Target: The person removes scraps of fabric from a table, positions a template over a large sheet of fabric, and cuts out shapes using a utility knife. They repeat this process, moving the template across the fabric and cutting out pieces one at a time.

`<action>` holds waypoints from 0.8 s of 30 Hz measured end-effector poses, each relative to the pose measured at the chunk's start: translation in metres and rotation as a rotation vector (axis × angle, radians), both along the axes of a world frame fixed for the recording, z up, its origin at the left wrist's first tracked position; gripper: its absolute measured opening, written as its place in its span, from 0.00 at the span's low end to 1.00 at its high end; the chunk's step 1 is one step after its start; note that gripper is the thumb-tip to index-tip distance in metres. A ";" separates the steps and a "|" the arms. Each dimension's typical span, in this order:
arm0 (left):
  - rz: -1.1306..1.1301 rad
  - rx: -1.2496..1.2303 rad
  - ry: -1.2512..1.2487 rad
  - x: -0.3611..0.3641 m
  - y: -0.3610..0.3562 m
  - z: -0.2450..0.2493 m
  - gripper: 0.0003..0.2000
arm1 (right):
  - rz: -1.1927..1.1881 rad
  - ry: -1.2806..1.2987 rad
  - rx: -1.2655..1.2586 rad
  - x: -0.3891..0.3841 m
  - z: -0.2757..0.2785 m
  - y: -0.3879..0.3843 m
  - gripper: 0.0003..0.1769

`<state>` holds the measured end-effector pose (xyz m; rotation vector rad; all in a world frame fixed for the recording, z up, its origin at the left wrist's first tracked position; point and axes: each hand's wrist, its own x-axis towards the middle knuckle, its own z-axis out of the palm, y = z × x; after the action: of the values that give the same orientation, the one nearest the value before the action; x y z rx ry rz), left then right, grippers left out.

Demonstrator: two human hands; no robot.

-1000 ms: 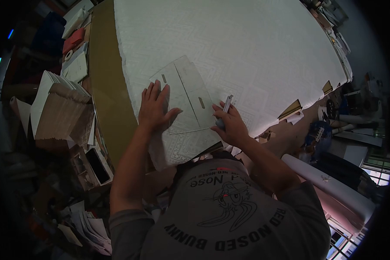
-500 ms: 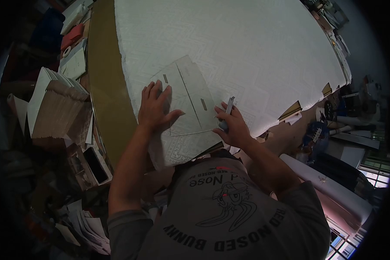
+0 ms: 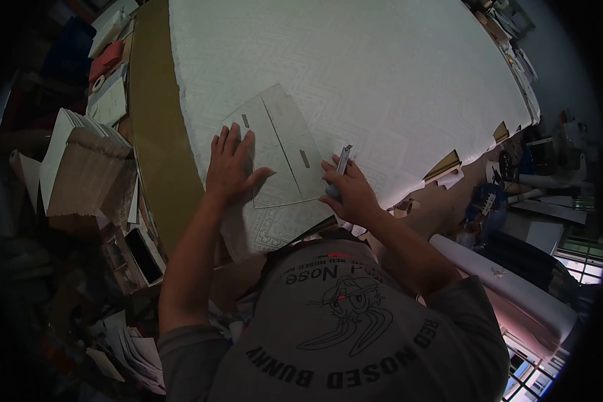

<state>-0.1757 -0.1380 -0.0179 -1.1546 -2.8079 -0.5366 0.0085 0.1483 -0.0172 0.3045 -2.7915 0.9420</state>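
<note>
Pin template (image 3: 278, 144) flat on white sheet (image 3: 382, 80) with left hand (image 3: 229, 167), fingers spread open; guide knife (image 3: 342, 161), gripped in closed right hand (image 3: 352, 194) fingers, snug along template's right edge.

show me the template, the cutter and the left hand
template (image 3: 281, 144), head view, on its flat middle panel
cutter (image 3: 342, 159), head view, on its exposed metal end
left hand (image 3: 228, 171), head view, on the back of the hand

A cluttered craft workshop is showing here: a wide sheet of patterned white material (image 3: 382, 74) is covering the bench (image 3: 151, 134), with cardboard stacks (image 3: 80, 167), paper scraps (image 3: 130, 348) and rolls (image 3: 509, 285) crowding around.
</note>
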 end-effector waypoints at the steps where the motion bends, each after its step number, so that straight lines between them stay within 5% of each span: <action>1: 0.001 -0.002 0.000 0.000 0.000 0.000 0.46 | -0.002 0.000 -0.001 0.000 -0.001 -0.001 0.29; 24: 0.008 -0.004 -0.018 0.001 0.002 0.005 0.45 | 0.018 0.028 0.026 0.000 -0.004 0.000 0.29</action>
<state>-0.1742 -0.1365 -0.0126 -1.1440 -2.8291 -0.5440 0.0088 0.1486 -0.0208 0.3445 -2.7824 0.8990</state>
